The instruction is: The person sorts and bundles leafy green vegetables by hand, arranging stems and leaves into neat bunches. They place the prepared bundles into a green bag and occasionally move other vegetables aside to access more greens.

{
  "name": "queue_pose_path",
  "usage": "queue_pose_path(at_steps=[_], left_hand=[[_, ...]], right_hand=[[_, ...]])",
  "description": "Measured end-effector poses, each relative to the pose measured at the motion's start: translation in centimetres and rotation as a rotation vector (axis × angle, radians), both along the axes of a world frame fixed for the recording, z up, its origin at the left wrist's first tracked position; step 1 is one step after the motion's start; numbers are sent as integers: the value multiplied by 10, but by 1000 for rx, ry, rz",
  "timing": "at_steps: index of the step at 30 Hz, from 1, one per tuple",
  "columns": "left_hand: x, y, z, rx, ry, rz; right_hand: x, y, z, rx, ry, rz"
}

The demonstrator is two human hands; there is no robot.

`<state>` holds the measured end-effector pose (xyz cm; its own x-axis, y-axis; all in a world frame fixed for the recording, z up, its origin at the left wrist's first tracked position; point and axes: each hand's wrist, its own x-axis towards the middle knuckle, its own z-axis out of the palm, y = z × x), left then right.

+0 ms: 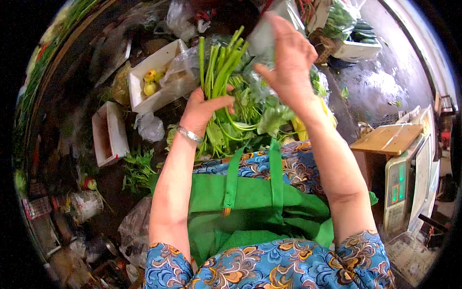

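Note:
My left hand point(202, 111), with a silver bracelet at the wrist, grips a bunch of long green vegetable stems point(221, 70). Their cut ends point away from me and leaves hang beneath the hand. To the right, my right hand point(291, 67) is raised, thumb apart from the fingers, holding nothing that I can see; its fingertips are blurred. Just beyond it is a clear plastic bag point(260, 39), also blurred. More leafy greens point(247, 103) lie under and between both hands. A green cloth apron point(249, 191) with straps covers my lap.
A white foam box point(158, 99) with yellow round fruits stands at left, a smaller foam box point(121, 139) nearer. Loose greens point(139, 169) lie on the floor. At right are a digital scale point(395, 191) and a wooden board point(388, 139). Cucumbers point(362, 31) fill a far foam box.

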<state>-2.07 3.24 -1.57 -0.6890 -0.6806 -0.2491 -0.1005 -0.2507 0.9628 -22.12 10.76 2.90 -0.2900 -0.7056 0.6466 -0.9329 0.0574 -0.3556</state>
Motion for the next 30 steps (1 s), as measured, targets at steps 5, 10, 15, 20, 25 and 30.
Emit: queue_pose_path(at_steps=[5, 10, 15, 20, 25, 30], left_hand=[[-13, -9, 6, 1, 170, 43], [-27, -4, -4, 59, 182, -8], [-37, 1, 2, 159, 213, -1], [-36, -6, -2, 11, 163, 85], [-28, -15, -4, 20, 216, 257], [-8, -46, 0, -197, 88, 537]], right_hand=[[-24, -5, -27, 209, -1100, 395], [-3, -11, -19, 345, -1218, 560], [-15, -15, -35, 411, -1328, 632], [-25, -16, -37, 442, -1386, 660], [-28, -16, -35, 332, -1395, 633], [-58, -16, -41, 155, -1289, 462]])
